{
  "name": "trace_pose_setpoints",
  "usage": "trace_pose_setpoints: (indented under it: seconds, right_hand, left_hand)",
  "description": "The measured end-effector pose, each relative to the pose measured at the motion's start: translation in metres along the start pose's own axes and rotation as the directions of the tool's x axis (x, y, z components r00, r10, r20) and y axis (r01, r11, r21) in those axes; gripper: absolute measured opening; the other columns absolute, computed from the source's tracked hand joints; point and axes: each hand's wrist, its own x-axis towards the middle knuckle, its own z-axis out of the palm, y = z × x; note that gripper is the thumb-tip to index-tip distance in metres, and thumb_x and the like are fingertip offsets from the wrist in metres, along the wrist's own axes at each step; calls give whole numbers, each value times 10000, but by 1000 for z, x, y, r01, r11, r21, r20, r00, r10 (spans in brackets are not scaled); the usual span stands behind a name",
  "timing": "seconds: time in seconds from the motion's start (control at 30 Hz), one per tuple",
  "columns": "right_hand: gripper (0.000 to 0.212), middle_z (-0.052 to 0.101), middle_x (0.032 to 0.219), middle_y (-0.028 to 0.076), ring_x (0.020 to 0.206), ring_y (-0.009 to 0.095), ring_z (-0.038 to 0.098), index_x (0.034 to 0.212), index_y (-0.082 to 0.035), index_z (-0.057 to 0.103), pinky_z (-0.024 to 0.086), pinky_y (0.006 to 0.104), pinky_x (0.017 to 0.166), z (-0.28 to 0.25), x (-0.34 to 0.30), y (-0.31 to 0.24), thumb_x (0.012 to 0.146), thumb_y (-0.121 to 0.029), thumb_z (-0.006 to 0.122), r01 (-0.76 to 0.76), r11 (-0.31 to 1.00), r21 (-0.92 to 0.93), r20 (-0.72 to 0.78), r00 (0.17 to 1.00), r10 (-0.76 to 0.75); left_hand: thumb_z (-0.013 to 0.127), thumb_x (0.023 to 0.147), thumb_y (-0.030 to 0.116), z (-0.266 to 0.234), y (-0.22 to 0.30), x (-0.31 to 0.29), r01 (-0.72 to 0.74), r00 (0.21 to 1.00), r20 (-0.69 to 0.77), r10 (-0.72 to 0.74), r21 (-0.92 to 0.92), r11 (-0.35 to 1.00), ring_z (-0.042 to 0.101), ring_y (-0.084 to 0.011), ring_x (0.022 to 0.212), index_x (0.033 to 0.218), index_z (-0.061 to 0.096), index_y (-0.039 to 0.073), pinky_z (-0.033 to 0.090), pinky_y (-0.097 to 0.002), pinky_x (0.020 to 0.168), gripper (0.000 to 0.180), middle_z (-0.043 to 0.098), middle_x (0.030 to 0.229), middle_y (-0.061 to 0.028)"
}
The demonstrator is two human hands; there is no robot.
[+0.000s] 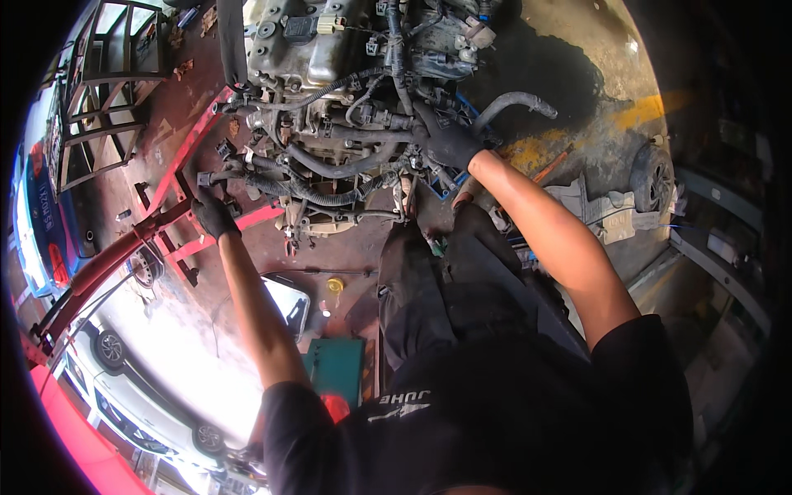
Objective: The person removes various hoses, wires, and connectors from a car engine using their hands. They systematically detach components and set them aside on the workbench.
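Note:
A large, grimy engine [318, 66] fills the top middle, with black corrugated wiring harnesses [342, 195] and rubber hoses along its near side. My left hand [216, 213], in a dark glove, is at the engine's left, close to the end of a red steel beam [175, 216] and just below a harness plug [205, 177]. Its fingers look drawn together; what they hold is hidden. My right hand [450, 144], also gloved, reaches in among the hoses at the engine's right side. Its fingers curl down there, and the thing within them cannot be made out. Beside it, a bent grey hose [516, 106] sticks out.
A dark strap [234, 45] rises at the engine's top left. Black metal frames [111, 91] stand farther left. Near my legs are a green box [337, 363] and a yellow roll [334, 285]. Loose grey parts [606, 206] and a wheel [654, 175] lie at right; parked cars stand at left.

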Motion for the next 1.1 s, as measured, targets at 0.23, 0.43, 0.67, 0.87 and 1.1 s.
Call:
trace_pose_setpoints:
  seconds: [0.23,0.43,0.67,0.87,1.1]
  right_hand:
    - [630,561,1264,187,1141,341,561,1391,-93,398,477,476,886,3,-39,-33,868,-374,608,67,914,-400,-254,950,-181]
    - [344,654,1086,173,1046,327,619,1150,-75,591,447,488,924,-9,-4,-31,838,-209,538,-21,805,-593,19,999,40]
    - [276,687,968,174,940,328,661,1052,-78,656,479,513,852,-44,-23,-93,826,-150,515,-49,828,-559,185,966,183]
    - [260,685,946,166,893,331,663,1022,-44,650,512,489,760,-50,-26,-80,818,-174,554,-102,898,-429,128,977,172]
    - [452,671,877,176,739,297,682,1209,-23,558,526,438,625,-33,-48,-84,822,-253,597,-65,845,-530,76,989,123]
  left_hand:
    - [563,863,49,-31,147,-146,-88,881,190,434,-834,545,620,-324,963,1059,635,-1,479,-397,864,215,655,1015,-183]
    - [553,882,294,62,263,-172,-151,672,453,586,-691,707,469,-405,1213,1354,443,43,389,-474,996,545,510,1318,-229]
    - [467,940,298,169,281,-155,-410,641,262,722,-678,610,351,-339,1350,1382,450,91,282,-461,1106,489,434,1432,-177]
    - [476,954,285,138,273,-142,-308,658,232,716,-785,537,431,-296,1280,1328,483,77,348,-409,1067,428,464,1395,-149]
    - [483,934,333,127,285,-127,-698,514,408,755,-312,644,498,-328,1143,1225,556,68,390,-441,988,401,553,1211,-165]
